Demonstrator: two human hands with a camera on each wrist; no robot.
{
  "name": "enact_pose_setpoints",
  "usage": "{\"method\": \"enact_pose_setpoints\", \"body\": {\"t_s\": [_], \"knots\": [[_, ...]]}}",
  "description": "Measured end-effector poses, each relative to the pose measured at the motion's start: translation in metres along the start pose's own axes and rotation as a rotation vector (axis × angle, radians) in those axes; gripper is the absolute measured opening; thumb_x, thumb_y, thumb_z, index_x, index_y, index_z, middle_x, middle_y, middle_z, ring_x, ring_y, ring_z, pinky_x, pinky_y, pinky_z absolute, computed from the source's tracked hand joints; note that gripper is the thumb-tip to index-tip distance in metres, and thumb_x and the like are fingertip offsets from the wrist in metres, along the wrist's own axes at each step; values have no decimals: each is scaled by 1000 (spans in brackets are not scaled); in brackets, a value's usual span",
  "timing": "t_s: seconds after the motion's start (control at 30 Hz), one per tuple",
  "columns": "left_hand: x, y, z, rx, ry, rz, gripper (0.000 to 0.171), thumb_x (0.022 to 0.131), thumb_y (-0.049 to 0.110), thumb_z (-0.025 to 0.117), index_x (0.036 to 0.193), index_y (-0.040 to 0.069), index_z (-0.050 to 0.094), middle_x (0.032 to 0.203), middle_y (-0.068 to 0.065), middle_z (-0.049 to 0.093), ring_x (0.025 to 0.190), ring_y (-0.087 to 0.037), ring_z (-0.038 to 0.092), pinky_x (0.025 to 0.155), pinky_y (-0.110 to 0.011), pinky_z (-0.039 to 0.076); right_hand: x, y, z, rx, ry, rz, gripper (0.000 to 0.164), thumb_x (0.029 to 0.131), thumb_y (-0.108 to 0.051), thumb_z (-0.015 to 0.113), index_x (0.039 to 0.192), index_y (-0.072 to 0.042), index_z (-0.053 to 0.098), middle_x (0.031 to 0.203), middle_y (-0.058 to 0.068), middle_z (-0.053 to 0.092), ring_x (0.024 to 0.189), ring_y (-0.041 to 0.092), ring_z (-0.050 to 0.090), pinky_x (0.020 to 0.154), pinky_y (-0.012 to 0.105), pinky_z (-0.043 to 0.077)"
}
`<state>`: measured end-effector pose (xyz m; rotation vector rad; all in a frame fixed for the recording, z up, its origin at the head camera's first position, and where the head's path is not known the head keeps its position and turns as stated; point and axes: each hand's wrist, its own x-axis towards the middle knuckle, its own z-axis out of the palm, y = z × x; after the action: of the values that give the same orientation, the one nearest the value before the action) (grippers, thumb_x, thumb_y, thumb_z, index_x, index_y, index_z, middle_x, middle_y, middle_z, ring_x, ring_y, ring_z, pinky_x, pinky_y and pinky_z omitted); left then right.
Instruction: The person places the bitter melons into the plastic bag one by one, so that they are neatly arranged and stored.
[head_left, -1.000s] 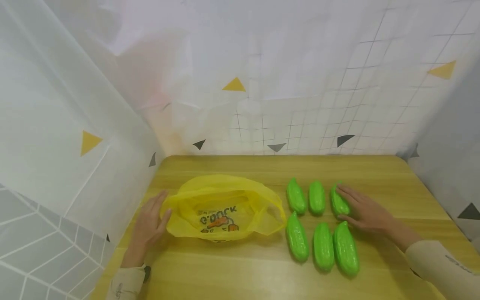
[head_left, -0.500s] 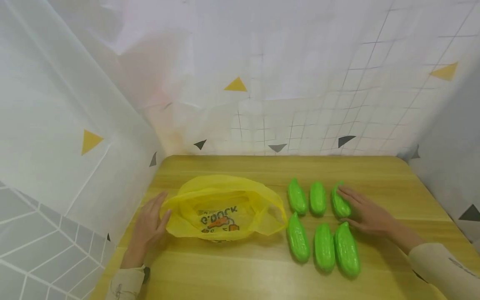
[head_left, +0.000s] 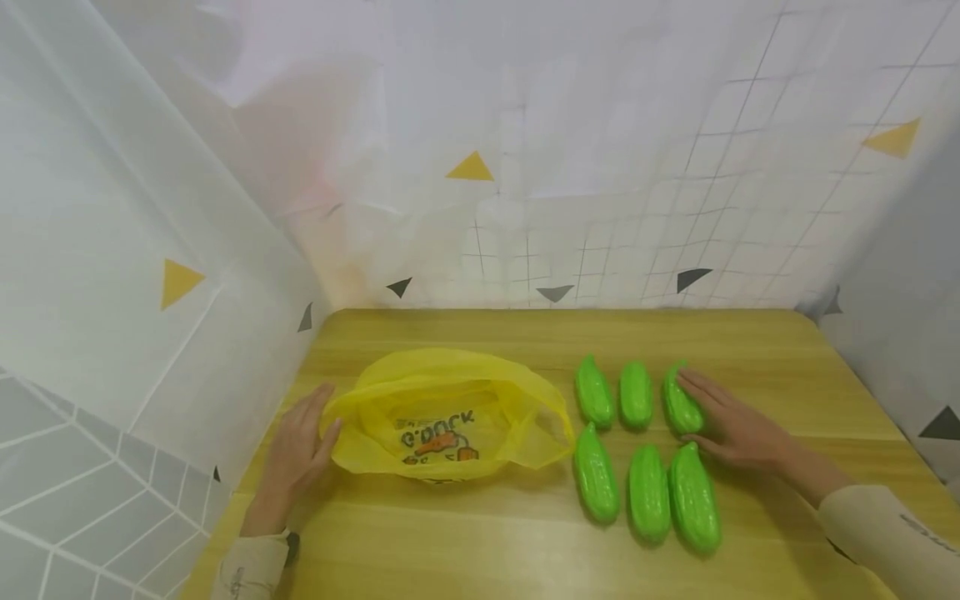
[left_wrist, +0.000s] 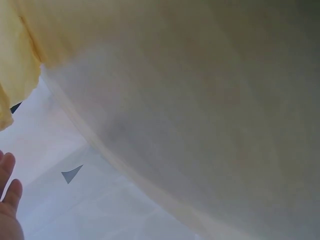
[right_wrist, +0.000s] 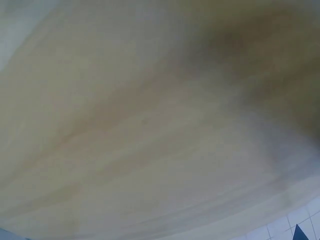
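Note:
A yellow plastic bag [head_left: 450, 375] lies on the table with its mouth spread wide, a printed duck design showing inside. My left hand [head_left: 294, 454] is beside the bag's left edge, fingers extended; whether they touch it I cannot tell. Its fingertips [left_wrist: 12, 192] appear below the bag in the left wrist view. To the bag's right are several green toy cucumbers in two rows. My right hand [head_left: 738, 429] rests its straight fingers on the back-row right cucumber [head_left: 678, 404], thumb near its lower end. Neither that hand nor a cucumber is discernible in the right wrist view.
The other back-row cucumbers are a left one [head_left: 594, 393] and a middle one [head_left: 635, 396]. In front lie a left cucumber [head_left: 596, 475], a middle one [head_left: 648, 493] and a right one [head_left: 693, 500]. White walls [head_left: 420, 258] enclose the wooden table [head_left: 450, 542].
Almost nothing differs. The right hand's thumb has shifted slightly at the cucumber's near end; the left hand and the bag stay where they were.

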<state>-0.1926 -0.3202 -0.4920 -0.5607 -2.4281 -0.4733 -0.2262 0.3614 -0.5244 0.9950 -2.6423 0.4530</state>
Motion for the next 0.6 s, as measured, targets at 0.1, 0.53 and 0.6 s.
{"method": "enact_pose_setpoints", "body": {"t_s": [0.1,0.53,0.6], "knots": [[0,-1,0,1,-1,0,54,90,14,61,139,-6,48,137,-26,54,122,-44,53,100,-61,42,1,0,1,6,19,-31,94,74,-20,82,149,6,31,154,26,31,150,20,20,117,9,4],[0,-2,1,5,11,37,52,91,17,59,137,-8,49,134,-28,56,120,-44,54,97,-60,44,3,-9,-2,8,49,-25,95,70,-14,84,147,9,34,150,30,35,147,18,25,116,6,5],[0,-1,1,3,9,35,53,91,16,59,136,-8,50,134,-28,56,120,-44,54,98,-61,44,2,-8,-1,4,56,-22,96,69,-14,85,146,9,34,149,29,36,147,14,23,116,6,6]]}}
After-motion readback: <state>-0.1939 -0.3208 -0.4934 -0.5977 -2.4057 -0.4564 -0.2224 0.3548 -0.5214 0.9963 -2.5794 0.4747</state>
